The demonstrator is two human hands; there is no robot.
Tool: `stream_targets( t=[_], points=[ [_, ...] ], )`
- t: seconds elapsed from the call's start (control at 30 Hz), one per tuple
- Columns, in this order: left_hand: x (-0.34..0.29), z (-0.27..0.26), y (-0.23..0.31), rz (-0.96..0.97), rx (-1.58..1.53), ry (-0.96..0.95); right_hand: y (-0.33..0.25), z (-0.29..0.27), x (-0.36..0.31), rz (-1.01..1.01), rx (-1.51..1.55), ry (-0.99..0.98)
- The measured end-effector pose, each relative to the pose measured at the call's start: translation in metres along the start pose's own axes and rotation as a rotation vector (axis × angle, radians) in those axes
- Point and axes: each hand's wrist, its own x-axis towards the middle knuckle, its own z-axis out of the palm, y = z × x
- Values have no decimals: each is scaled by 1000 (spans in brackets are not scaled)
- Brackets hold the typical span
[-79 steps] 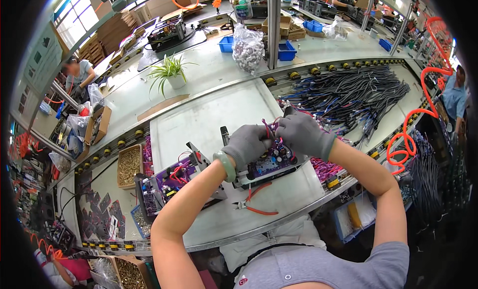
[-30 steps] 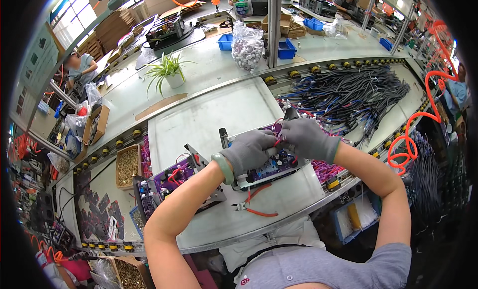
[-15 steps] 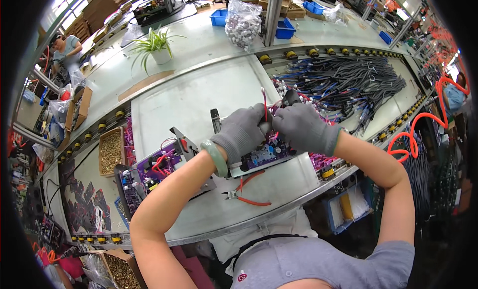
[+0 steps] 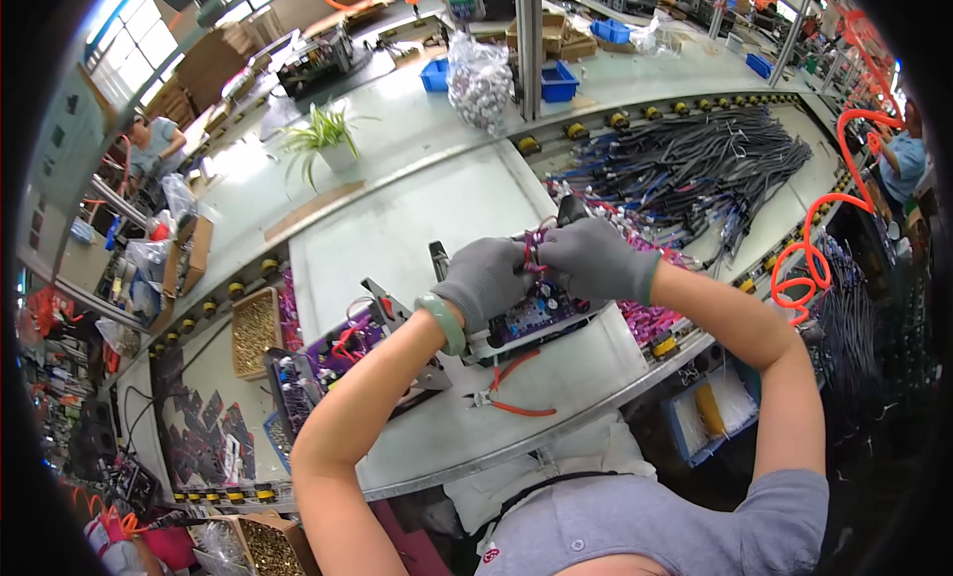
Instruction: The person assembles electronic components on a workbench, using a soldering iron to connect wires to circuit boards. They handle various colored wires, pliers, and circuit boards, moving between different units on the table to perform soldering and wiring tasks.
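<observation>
My left hand (image 4: 486, 278), in a grey knit glove below a green bangle, is closed on a small bundle of red and pink wires (image 4: 535, 251). From the other side, my right hand (image 4: 604, 262), gloved alike, has its fingers closed at the same wires; the exact pinch is hidden. Under both hands lies a purple circuit board (image 4: 541, 316) with blue components, set in a metal-edged unit. A second purple board (image 4: 342, 346) with red wires sits left of my left forearm. Orange-handled cutting pliers (image 4: 516, 410) rest on the bench in front of the unit.
Black and grey cables (image 4: 695, 159) are heaped at the right. A carton of brass-coloured parts (image 4: 257, 333) stands at the left. Behind are a potted plant (image 4: 340, 155), a bag of white parts (image 4: 478, 85) and a metal post (image 4: 530, 50). A coiled orange hose (image 4: 816, 249) hangs at the right.
A red wire end that stood up between my hands is now down among the bundle at my fingers. My hands stay close together over the board. The whole view has shifted slightly.
</observation>
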Motion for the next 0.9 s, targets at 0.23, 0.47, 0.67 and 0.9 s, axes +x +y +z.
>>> stream_targets(
  t=[0.23,0.47,0.67,0.9],
  points=[
    [23,-4,0,-94,5,25,5,3,-8,237,470,396],
    [25,11,-27,-198,-374,1,7,6,-10,205,529,420],
    [19,6,2,-19,-46,-1,10,3,-15,235,500,384],
    [18,17,-8,-42,-125,106,11,7,-12,216,510,394]
  ],
)
